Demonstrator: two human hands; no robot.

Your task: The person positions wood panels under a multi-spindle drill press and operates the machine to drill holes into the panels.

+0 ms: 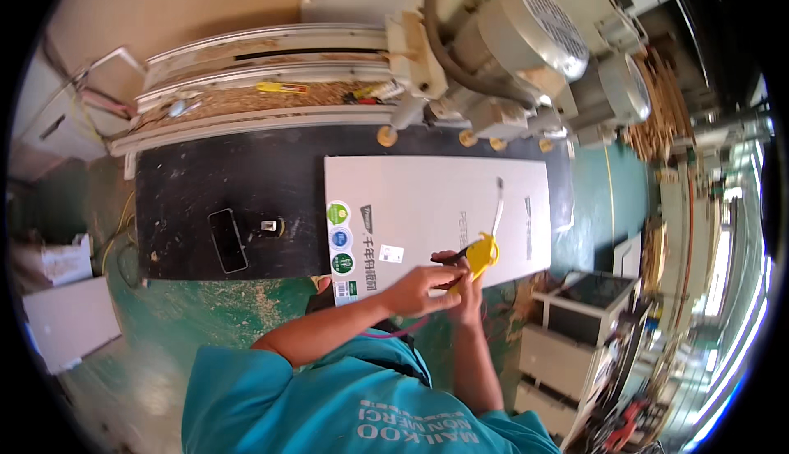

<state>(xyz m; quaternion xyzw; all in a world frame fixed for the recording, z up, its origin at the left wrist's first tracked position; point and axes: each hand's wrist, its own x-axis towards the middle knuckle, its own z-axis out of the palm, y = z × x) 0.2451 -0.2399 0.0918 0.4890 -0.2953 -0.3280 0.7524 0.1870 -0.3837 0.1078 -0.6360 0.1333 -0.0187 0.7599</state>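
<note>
A yellow air blow gun [482, 257] with a long, thin metal nozzle is in my right hand [468, 299], above the near right part of a white board [427, 199]. Its nozzle reaches out over the board toward the far side. My left hand [422, 290] is closed right beside the gun, fingers bent against a small dark thing [446, 260] that I cannot make out. A pinkish-purple hose [394, 333] curves below my hands in front of my body. Round stickers and a small white label lie on the board's face.
A black worktable [185, 162] bears the board, a phone [228, 241] and a wristwatch [272, 226]. Behind it stands a machine with a large motor [534, 31]. A yellow utility knife [282, 87] lies on the dusty ledge. A white cabinet [559, 355] stands at the right.
</note>
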